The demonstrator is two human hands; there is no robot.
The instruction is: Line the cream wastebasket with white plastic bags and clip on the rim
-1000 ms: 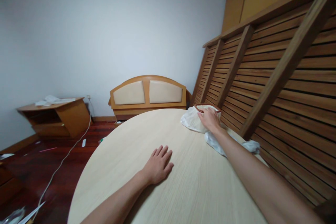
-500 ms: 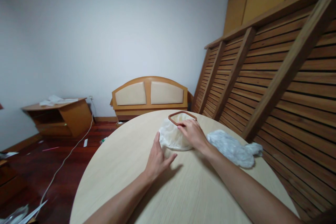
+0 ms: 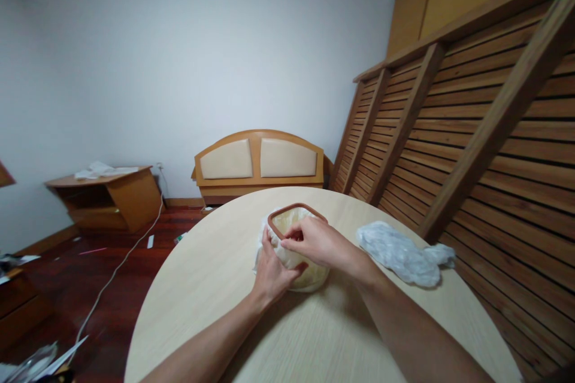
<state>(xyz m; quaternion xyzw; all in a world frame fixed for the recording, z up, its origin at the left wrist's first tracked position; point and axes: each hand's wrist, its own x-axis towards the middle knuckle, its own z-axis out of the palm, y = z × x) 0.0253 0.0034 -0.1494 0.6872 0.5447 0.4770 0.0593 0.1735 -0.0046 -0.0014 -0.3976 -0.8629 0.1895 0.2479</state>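
A container lined with a thin white plastic bag [image 3: 309,278] stands on the round pale table [image 3: 202,275], with a brown rounded rim frame [image 3: 287,208] on its top. My left hand [image 3: 272,272] is curved against the container's near left side, fingers on the bag and thumb across the front. My right hand [image 3: 314,241] pinches at the near edge of the brown frame, where the white plastic gathers. Its palm side and part of the frame are hidden from view.
A crumpled translucent plastic bag [image 3: 402,251] lies on the table's right side. Slatted wooden panels [image 3: 449,149] lean close by on the right. Beyond the table stand a headboard [image 3: 258,158] and a low cabinet [image 3: 130,194].
The container and brown frame have come nearer and to the left. My left hand has come against the container, while my right hand has shifted down and left with the frame.
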